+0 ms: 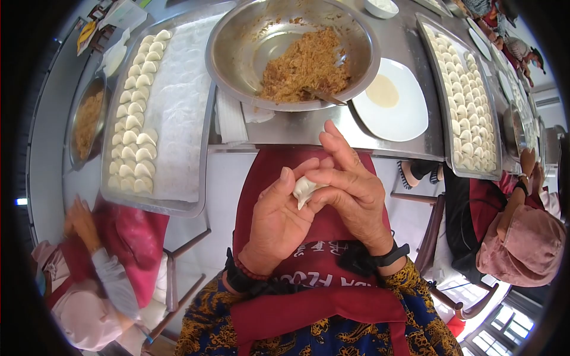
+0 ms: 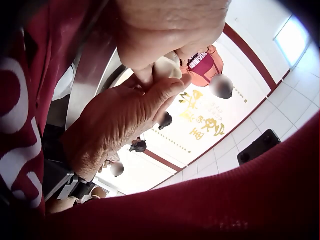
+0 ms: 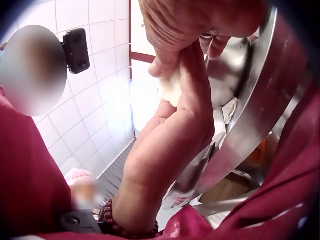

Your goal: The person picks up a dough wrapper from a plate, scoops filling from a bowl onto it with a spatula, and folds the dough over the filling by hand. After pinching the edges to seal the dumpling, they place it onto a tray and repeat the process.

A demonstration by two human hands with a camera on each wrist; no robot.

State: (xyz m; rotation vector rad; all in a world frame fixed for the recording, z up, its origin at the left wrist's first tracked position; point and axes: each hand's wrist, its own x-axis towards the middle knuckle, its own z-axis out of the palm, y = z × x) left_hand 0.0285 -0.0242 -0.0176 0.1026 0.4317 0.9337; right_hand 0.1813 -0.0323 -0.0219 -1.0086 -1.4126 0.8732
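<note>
A pale dumpling [image 1: 304,191] sits between both hands above my red apron. My left hand [image 1: 279,210] cups it from below with thumb raised against it. My right hand [image 1: 347,187] pinches its edge with curled fingers, index finger pointing up. The dough [image 3: 169,87] shows as a white fold between the fingers in the right wrist view, and as a pale edge [image 2: 167,67] in the left wrist view. A large steel bowl [image 1: 237,71] with brown minced filling [image 1: 306,65] and a spoon [image 1: 323,95] stands just beyond the hands.
A tray [image 1: 178,204] with a row of finished dumplings [image 1: 136,118] lies at the left. Another full tray [image 1: 469,101] lies at the right. A white plate [image 1: 409,113] holds a wrapper. A second filling bowl [image 1: 89,118] stands far left. Seated people flank me.
</note>
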